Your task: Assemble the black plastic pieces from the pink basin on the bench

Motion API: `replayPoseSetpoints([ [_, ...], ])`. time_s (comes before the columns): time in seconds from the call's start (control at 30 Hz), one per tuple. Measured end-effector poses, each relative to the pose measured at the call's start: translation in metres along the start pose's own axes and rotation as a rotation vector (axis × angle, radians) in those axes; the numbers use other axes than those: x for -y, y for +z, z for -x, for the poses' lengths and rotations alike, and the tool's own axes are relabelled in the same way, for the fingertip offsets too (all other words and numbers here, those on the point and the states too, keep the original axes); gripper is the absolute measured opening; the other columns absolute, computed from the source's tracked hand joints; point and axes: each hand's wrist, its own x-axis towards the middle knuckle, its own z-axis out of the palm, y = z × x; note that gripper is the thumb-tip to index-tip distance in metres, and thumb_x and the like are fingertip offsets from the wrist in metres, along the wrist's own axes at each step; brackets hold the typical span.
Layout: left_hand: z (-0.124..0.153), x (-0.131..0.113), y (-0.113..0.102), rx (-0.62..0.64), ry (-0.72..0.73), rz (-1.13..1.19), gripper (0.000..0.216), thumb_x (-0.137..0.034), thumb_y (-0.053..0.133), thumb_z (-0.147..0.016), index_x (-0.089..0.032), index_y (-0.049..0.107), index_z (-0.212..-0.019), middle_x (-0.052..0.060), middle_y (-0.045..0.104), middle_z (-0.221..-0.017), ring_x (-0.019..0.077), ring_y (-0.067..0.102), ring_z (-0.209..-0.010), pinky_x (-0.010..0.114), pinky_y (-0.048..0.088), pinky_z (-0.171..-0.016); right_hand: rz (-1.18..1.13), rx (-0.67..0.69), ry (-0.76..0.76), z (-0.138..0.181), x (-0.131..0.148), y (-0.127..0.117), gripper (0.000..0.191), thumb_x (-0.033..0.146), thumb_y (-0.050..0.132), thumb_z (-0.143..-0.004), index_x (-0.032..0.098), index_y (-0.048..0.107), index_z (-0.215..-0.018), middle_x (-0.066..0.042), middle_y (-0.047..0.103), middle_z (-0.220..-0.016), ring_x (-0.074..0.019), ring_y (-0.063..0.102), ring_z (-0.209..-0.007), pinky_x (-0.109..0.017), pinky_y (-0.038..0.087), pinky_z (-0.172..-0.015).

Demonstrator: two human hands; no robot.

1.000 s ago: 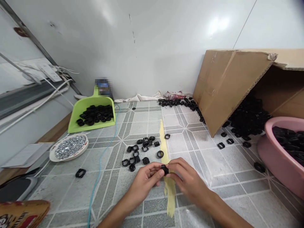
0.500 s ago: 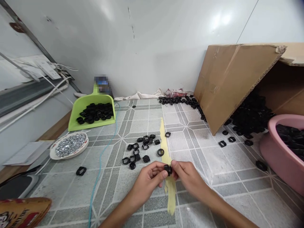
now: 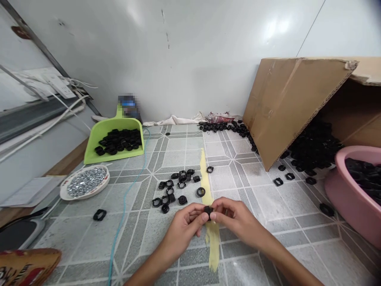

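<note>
Between the fingertips of both hands is a small black plastic ring-shaped part, partly covered by the fingers. My left hand pinches it from the left, thumb in front. From the right, my right hand grips it between thumb and fingers. Just beyond the hands a round black ring lies on a yellow strip on the tiled surface. Several loose black parts are scattered to the left of the strip, and another black ring lies farther back.
A green dustpan holds black parts at the back left. In front of it, a white dish holds small shiny metal pieces. A blue cord crosses the left side. On the right are a tipped cardboard box and a pink basin, both with black parts.
My right thumb and fingers have shifted inward and closed around the right side of the black part. My left hand keeps its pinch, and the view has moved slightly.
</note>
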Motion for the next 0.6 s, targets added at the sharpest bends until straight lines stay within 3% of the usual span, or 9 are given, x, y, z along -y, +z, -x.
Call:
replayPoseSetpoints([
  [0.07, -0.0003, 0.001, 0.0001, -0.001, -0.005, -0.006, 0.033, -0.045, 0.076, -0.083, -0.015, 0.071, -0.098, 0.001, 0.065, -0.074, 0.0078, 0.047, -0.054, 0.019, 0.04, -0.05, 0.068, -0.03, 0.02, 0.0002, 0.0007, -0.0004, 0.042, 0.048, 0.049, -0.102, 0.018, 0.066, -0.078, 0.001, 0.061, -0.068, -0.0142, 0.057, -0.066, -0.026, 0.04, -0.065],
  [0.23, -0.0011, 0.0027, 0.0001, -0.041, -0.014, 0.002, 0.038, -0.049, 0.077, -0.08, -0.016, 0.07, -0.097, 0.001, 0.066, -0.075, 0.0074, 0.046, -0.052, 0.019, 0.039, -0.048, 0.011, 0.029, 0.005, 0.0004, 0.0002, 0.0009, 0.026, 0.045, 0.066, -0.093, 0.02, 0.067, -0.1, 0.002, 0.063, -0.078, -0.0136, 0.056, -0.07, -0.024, 0.039, -0.062],
  [0.33, -0.0014, 0.0022, 0.0, -0.023, -0.02, -0.005, 0.038, -0.049, 0.077, -0.08, -0.016, 0.07, -0.097, 0.002, 0.068, -0.076, 0.008, 0.047, -0.053, 0.019, 0.04, -0.049, 0.054, 0.015, 0.046, 0.0007, -0.0007, 0.0009, 0.042, 0.051, 0.052, -0.1, 0.017, 0.066, -0.079, 0.002, 0.058, -0.067, -0.0128, 0.053, -0.064, -0.025, 0.037, -0.061],
  [0.5, 0.0002, 0.002, 0.0016, -0.032, -0.012, -0.012, 0.037, -0.049, 0.077, -0.08, -0.016, 0.071, -0.097, 0.001, 0.066, -0.075, 0.008, 0.046, -0.053, 0.019, 0.039, -0.049, -0.088, 0.054, -0.013, 0.0009, 0.0022, -0.0015, 0.029, 0.045, 0.067, -0.092, 0.021, 0.065, -0.108, 0.0, 0.063, -0.087, -0.0154, 0.057, -0.079, -0.025, 0.043, -0.068],
  [0.6, 0.0019, 0.0029, 0.0032, -0.016, -0.011, -0.039, 0.034, -0.045, 0.076, -0.081, -0.016, 0.072, -0.098, 0.001, 0.067, -0.076, 0.0091, 0.049, -0.056, 0.02, 0.041, -0.052, -0.036, -0.013, -0.03, 0.0004, 0.0031, -0.0012, 0.029, 0.044, 0.057, -0.098, 0.018, 0.068, -0.09, 0.0, 0.06, -0.077, -0.0145, 0.053, -0.072, -0.026, 0.04, -0.065],
])
